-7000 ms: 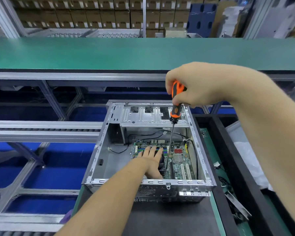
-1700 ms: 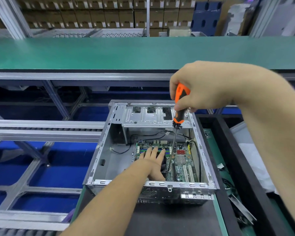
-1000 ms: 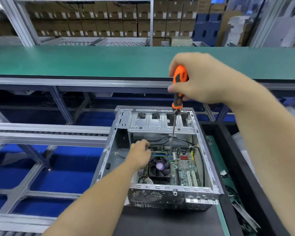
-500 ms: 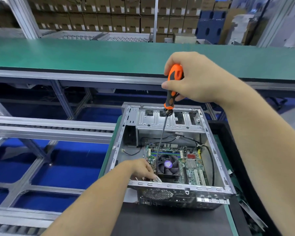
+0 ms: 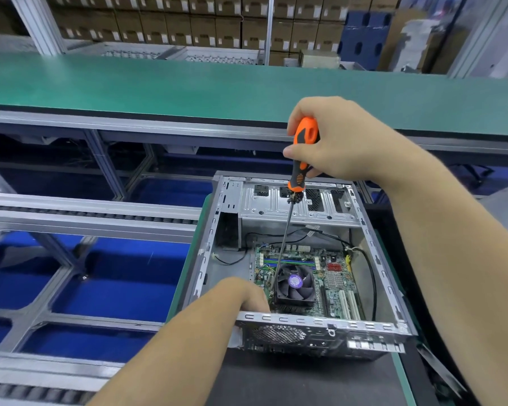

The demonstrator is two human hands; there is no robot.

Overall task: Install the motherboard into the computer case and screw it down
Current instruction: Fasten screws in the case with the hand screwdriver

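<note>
I saw the open computer case (image 5: 373, 253) at the worktop's near edge, motherboard (image 5: 332, 276) flat inside. My right hand (image 5: 343, 142) gripped the screwdriver (image 5: 304, 148); my left hand (image 5: 241, 297), fingers hidden, possibly steadied a screw. A slipped tip could gouge the board.

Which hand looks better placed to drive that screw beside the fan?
The right hand: it already grips the orange screwdriver, whose shaft runs down to the motherboard just left of the CPU fan. The left hand is low in the case's near-left corner.
</note>
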